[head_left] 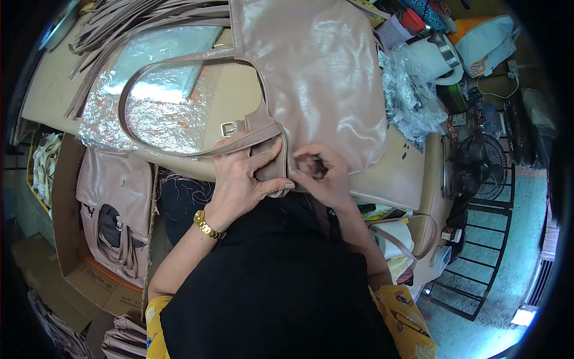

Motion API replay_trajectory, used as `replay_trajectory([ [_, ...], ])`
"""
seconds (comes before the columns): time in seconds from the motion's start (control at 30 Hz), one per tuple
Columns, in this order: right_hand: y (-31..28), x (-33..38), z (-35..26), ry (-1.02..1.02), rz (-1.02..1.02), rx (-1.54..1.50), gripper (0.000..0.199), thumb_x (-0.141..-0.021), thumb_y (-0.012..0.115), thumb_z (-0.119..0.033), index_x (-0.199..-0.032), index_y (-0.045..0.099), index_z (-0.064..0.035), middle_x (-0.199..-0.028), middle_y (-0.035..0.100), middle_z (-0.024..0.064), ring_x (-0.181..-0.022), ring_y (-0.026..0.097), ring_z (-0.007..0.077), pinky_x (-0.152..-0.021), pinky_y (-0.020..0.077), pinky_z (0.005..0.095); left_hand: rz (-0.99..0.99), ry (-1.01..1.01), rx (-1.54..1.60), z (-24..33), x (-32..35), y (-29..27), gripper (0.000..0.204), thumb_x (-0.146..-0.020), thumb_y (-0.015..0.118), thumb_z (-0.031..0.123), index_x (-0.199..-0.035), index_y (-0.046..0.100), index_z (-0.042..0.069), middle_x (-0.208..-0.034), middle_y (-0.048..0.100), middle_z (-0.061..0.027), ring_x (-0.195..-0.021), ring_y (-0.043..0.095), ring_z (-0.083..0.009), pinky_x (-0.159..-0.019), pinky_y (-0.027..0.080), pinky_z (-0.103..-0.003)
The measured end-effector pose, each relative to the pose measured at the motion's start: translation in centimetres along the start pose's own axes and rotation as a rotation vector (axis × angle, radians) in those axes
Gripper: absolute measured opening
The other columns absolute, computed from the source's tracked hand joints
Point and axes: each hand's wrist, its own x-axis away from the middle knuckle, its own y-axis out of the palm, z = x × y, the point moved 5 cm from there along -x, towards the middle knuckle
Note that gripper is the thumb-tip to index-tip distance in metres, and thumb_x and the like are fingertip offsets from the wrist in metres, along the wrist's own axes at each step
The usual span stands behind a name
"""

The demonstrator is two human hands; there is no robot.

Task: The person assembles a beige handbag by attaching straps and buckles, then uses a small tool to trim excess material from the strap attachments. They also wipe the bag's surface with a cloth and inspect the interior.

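A glossy pinkish-beige handbag (323,78) lies across the work surface in front of me, one edge turned toward my body. My left hand (239,173) is closed on that edge, thumb on the near side and fingers spread under the strap. The bag's strap (134,96) loops out to the left, and a metal buckle (229,128) sits just above my left fingers. Close by, my right hand (323,176) is curled at the same edge, with its fingertips at the bag. A small dark item shows inside its curled fingers; its kind is unclear.
Clear plastic wrapping (143,110) and a bundle of pinkish strips (113,30) lie at the left. A cardboard box (69,197) with similar bags stands at lower left. To the right are crumpled plastic (412,90), a white kettle (436,57) and a black fan (481,164).
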Motion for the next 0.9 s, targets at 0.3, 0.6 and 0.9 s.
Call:
replay_trajectory([
  [0.3,0.6,-1.1,-0.6,-0.038,-0.089,-0.033,0.027,-0.076,0.076,0.004,-0.102,0.070,-0.0011,-0.081,0.053,0.0025,-0.071,0.052,0.0102,-0.064,0.0427,0.0235,0.019,0.032,-0.001,0.1,0.0,-0.2,0.073,-0.062,0.078,0.050,-0.121,0.069,0.008,-0.125,0.059,-0.0109,-0.117,0.051,-0.0321,-0.103,0.031,-0.049],
  [0.6,2.0,-0.9,-2.2,-0.052,0.016,0.245,0.014,-0.073,0.064,0.011,-0.078,0.059,-0.0006,-0.078,0.051,0.0075,-0.068,0.052,0.0168,-0.060,0.0409,0.0280,-0.123,0.043,-0.011,0.4,0.0,-1.1,0.092,-0.053,0.081,0.058,-0.130,0.062,0.010,-0.133,0.052,-0.0151,-0.123,0.045,-0.0364,-0.107,0.028,-0.051],
  [0.9,0.3,3.5,-5.7,0.035,-0.445,-0.126,0.017,-0.083,0.073,-0.004,-0.078,0.058,-0.0025,-0.070,0.048,0.0057,-0.061,0.048,0.0173,-0.061,0.0413,0.0292,-0.156,0.037,-0.023,0.1,0.3,-1.2,0.093,-0.055,0.083,0.056,-0.133,0.060,0.009,-0.136,0.049,-0.0194,-0.131,0.040,-0.0400,-0.110,0.027,-0.050],
])
